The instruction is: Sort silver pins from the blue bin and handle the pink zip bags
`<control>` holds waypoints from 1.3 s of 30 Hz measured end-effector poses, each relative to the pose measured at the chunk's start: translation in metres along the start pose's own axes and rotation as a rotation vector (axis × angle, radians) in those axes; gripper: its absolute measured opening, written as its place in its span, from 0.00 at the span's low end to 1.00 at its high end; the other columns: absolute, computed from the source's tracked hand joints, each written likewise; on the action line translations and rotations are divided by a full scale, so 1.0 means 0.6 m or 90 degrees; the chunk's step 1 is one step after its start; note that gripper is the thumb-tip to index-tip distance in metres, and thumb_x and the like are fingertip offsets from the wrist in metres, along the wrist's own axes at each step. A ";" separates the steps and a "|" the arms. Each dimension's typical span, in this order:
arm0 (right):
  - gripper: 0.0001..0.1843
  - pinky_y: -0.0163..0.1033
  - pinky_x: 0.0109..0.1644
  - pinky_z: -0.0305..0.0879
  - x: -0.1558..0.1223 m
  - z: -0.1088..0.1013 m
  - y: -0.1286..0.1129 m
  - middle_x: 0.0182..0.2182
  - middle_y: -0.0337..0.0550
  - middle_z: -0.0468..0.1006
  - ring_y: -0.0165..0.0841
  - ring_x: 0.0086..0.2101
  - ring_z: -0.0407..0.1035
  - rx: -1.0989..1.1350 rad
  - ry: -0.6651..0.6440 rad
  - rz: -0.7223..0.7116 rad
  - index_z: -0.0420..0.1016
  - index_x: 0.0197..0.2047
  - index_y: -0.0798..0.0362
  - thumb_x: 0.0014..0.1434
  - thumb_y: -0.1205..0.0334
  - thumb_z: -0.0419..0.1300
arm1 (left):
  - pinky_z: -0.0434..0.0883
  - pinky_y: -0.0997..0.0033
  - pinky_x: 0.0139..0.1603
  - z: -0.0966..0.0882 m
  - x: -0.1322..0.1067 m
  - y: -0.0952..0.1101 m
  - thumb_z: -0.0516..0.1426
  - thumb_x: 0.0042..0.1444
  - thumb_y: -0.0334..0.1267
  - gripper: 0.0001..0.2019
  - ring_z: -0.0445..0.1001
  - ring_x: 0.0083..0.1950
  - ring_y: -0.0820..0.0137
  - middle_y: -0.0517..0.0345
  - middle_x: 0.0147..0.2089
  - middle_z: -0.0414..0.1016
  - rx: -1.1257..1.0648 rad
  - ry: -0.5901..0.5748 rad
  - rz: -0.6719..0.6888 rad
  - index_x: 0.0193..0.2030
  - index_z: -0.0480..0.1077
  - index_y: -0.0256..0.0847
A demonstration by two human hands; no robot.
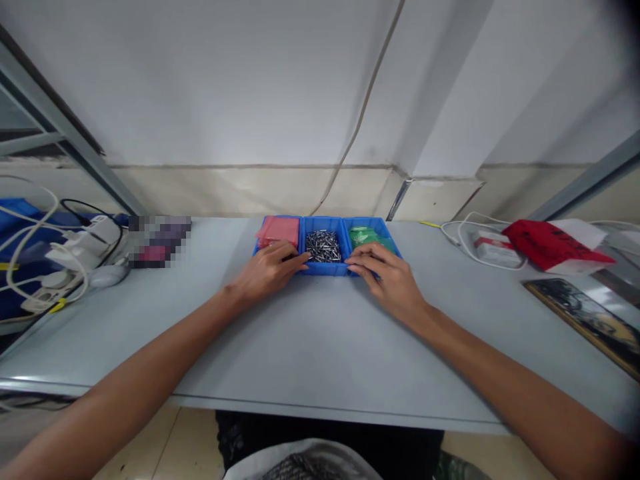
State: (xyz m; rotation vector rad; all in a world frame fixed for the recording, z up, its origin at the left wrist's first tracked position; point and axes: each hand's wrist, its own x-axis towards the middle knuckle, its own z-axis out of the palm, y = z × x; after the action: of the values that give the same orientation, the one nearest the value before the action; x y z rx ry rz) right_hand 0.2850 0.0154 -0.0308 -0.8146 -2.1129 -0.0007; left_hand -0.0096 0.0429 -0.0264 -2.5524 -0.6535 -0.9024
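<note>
Blue parts tray [324, 269], long axis crosswise

Bare forearms [150, 363], bare hands [270, 272], dark trousers [325, 437]

Blue tray [325, 269]; pink bags [279, 231]; green bags [365, 237]
</note>
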 end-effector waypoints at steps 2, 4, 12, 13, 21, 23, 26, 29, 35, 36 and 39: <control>0.08 0.47 0.48 0.78 0.003 -0.001 0.000 0.43 0.48 0.79 0.38 0.43 0.77 0.005 0.000 0.000 0.81 0.46 0.52 0.71 0.67 0.59 | 0.75 0.70 0.40 0.004 -0.001 -0.001 0.54 0.73 0.38 0.12 0.74 0.37 0.71 0.54 0.37 0.76 -0.003 -0.006 -0.007 0.55 0.76 0.38; 0.08 0.48 0.49 0.77 0.006 -0.002 -0.001 0.43 0.48 0.79 0.38 0.43 0.77 0.006 -0.002 0.003 0.82 0.46 0.52 0.70 0.67 0.60 | 0.75 0.69 0.41 0.005 -0.001 -0.003 0.54 0.73 0.40 0.13 0.75 0.37 0.70 0.52 0.38 0.77 -0.009 -0.016 -0.020 0.56 0.76 0.38; 0.10 0.51 0.54 0.77 0.009 -0.014 -0.013 0.49 0.51 0.77 0.42 0.48 0.76 -0.057 -0.023 -0.001 0.81 0.51 0.51 0.69 0.64 0.61 | 0.74 0.64 0.47 -0.055 0.013 -0.025 0.53 0.73 0.43 0.13 0.75 0.44 0.67 0.51 0.43 0.80 -0.029 0.115 -0.146 0.54 0.77 0.42; 0.12 0.53 0.56 0.76 0.016 -0.016 -0.016 0.50 0.52 0.77 0.44 0.50 0.75 -0.072 -0.030 -0.008 0.81 0.53 0.52 0.69 0.63 0.61 | 0.74 0.64 0.48 -0.059 0.014 -0.029 0.53 0.74 0.44 0.14 0.75 0.44 0.68 0.52 0.42 0.80 -0.040 0.180 -0.227 0.52 0.77 0.43; 0.17 0.55 0.61 0.70 0.194 0.044 -0.056 0.54 0.58 0.77 0.49 0.54 0.72 -0.122 -0.323 -0.049 0.74 0.57 0.57 0.65 0.64 0.62 | 0.72 0.60 0.61 0.010 -0.016 -0.039 0.51 0.71 0.62 0.26 0.73 0.61 0.62 0.47 0.59 0.75 -0.234 0.270 -0.597 0.58 0.72 0.42; 0.16 0.52 0.57 0.71 0.229 0.081 -0.061 0.54 0.60 0.77 0.50 0.53 0.73 -0.150 -0.459 -0.029 0.74 0.54 0.58 0.63 0.65 0.63 | 0.68 0.58 0.68 0.022 -0.019 -0.031 0.48 0.70 0.65 0.29 0.72 0.63 0.61 0.48 0.59 0.75 -0.308 0.264 -0.639 0.57 0.71 0.41; 0.19 0.48 0.53 0.71 0.253 0.124 -0.059 0.55 0.62 0.77 0.49 0.52 0.75 -0.157 -0.483 -0.024 0.72 0.56 0.59 0.61 0.72 0.61 | 0.65 0.59 0.72 0.027 -0.017 -0.020 0.46 0.70 0.67 0.32 0.71 0.65 0.60 0.48 0.62 0.74 -0.337 0.257 -0.633 0.60 0.68 0.42; 0.22 0.47 0.50 0.71 0.262 0.142 -0.054 0.55 0.63 0.77 0.50 0.51 0.75 -0.159 -0.489 -0.043 0.70 0.58 0.61 0.61 0.71 0.62 | 0.63 0.58 0.74 0.027 -0.016 -0.017 0.46 0.68 0.70 0.35 0.68 0.70 0.59 0.45 0.67 0.70 -0.327 0.254 -0.640 0.64 0.64 0.42; 0.23 0.45 0.42 0.68 0.277 0.142 -0.060 0.49 0.60 0.80 0.48 0.44 0.76 -0.172 -0.513 -0.091 0.69 0.59 0.60 0.60 0.68 0.62 | 0.63 0.56 0.75 0.028 -0.017 -0.019 0.45 0.66 0.72 0.39 0.65 0.73 0.56 0.43 0.69 0.69 -0.363 0.266 -0.677 0.68 0.59 0.42; 0.24 0.46 0.42 0.68 0.279 0.141 -0.062 0.48 0.59 0.81 0.48 0.43 0.76 -0.175 -0.510 -0.095 0.67 0.60 0.60 0.60 0.68 0.62 | 0.63 0.56 0.75 0.027 -0.016 -0.018 0.45 0.66 0.72 0.39 0.64 0.74 0.56 0.43 0.69 0.69 -0.370 0.268 -0.686 0.69 0.59 0.42; 0.29 0.46 0.40 0.68 0.280 0.135 -0.063 0.47 0.58 0.80 0.47 0.41 0.76 -0.166 -0.497 -0.095 0.63 0.62 0.60 0.61 0.62 0.63 | 0.63 0.53 0.75 0.025 -0.016 -0.018 0.43 0.66 0.72 0.39 0.65 0.73 0.56 0.42 0.70 0.67 -0.385 0.262 -0.718 0.69 0.58 0.42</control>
State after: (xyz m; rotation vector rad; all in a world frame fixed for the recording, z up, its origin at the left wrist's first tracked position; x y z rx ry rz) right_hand 0.1345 0.1003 0.0485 -0.8981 -2.9548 -0.0451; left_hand -0.0144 0.0560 -0.0421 -2.1385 -1.9679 -2.1568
